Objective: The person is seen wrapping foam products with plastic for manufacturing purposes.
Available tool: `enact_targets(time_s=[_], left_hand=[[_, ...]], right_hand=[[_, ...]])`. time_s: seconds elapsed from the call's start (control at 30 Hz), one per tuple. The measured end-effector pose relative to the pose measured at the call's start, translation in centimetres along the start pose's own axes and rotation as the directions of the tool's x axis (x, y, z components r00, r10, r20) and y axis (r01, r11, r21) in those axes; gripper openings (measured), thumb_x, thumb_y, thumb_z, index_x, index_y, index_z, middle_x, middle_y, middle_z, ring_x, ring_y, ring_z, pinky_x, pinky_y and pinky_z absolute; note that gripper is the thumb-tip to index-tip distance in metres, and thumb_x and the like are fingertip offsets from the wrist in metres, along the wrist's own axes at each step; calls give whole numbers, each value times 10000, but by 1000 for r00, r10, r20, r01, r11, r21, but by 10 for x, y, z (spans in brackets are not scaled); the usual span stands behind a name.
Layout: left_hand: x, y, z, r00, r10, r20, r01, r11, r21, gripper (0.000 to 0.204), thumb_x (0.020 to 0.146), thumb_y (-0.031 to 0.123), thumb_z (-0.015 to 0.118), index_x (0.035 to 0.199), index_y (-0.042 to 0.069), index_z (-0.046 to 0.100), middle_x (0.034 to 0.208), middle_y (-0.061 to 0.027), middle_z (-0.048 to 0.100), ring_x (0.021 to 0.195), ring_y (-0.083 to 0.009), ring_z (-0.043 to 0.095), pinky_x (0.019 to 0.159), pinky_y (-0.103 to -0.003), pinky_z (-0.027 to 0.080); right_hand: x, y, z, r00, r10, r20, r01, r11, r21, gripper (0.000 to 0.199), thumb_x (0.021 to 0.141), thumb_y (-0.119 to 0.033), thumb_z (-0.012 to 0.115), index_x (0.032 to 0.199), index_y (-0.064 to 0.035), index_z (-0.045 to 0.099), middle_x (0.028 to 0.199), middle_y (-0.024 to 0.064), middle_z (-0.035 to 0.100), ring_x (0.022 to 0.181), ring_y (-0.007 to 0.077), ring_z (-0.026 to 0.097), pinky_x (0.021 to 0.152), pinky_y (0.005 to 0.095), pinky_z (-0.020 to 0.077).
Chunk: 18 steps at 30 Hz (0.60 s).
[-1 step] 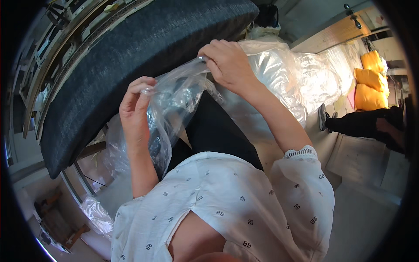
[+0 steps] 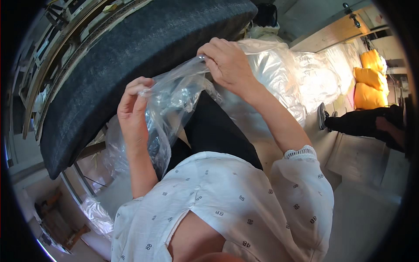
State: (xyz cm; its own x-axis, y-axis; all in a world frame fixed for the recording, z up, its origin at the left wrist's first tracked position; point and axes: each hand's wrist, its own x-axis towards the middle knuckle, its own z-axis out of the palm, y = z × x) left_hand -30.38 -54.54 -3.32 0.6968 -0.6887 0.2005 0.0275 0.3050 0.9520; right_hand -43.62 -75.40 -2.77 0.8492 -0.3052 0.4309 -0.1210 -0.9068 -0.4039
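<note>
A clear plastic sheet [image 2: 174, 89] is stretched between my two hands, its upper edge gathered into a band. My left hand [image 2: 134, 98] pinches it at one end, thumb against fingers. Higher and to the right, my right hand [image 2: 229, 61] grips the other end, knuckles up. Loose folds of the plastic hang below my hands over my dark trousers and off to the left. Just beyond, a long curved pad covered in dark grey cloth [image 2: 131, 56] runs from lower left to upper right.
A large heap of shiny clear plastic [image 2: 301, 78] lies to the right. Behind it are a wooden beam [image 2: 334, 30] and stacked yellow bundles [image 2: 370, 85]. Another person's leg [image 2: 366, 124] shows at far right. Metal legs [image 2: 78, 179] stand under the pad at left.
Both hands keep their hold on the plastic sheet. They have shifted only very slightly to the left, and the rest looks the same.
</note>
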Motion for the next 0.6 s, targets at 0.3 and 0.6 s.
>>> enact_targets(time_s=[0.3, 0.6], left_hand=[[-4, 21, -20, 934, 355, -40, -357, 934, -33, 67, 888, 59, 521, 954, 49, 524, 954, -91, 567, 990, -220, 551, 885, -399, 444], [-48, 149, -137, 450, 637, -626, -265, 764, 588, 456, 921, 351, 467, 1256, 43, 450, 1111, -71, 555, 918, -132, 541, 750, -242, 462]], right_hand=[[-7, -35, -14, 967, -142, -210, 149, 989, 21, 153, 709, -45, 579, 855, -84, 600, 822, 65, 508, 803, 244, 530, 708, 368, 413], [-47, 55, -6, 989, 124, -79, -140, 962, -235, 137, 711, -53, 529, 818, -111, 591, 828, 49, 546, 767, 261, 583, 612, 374, 474]])
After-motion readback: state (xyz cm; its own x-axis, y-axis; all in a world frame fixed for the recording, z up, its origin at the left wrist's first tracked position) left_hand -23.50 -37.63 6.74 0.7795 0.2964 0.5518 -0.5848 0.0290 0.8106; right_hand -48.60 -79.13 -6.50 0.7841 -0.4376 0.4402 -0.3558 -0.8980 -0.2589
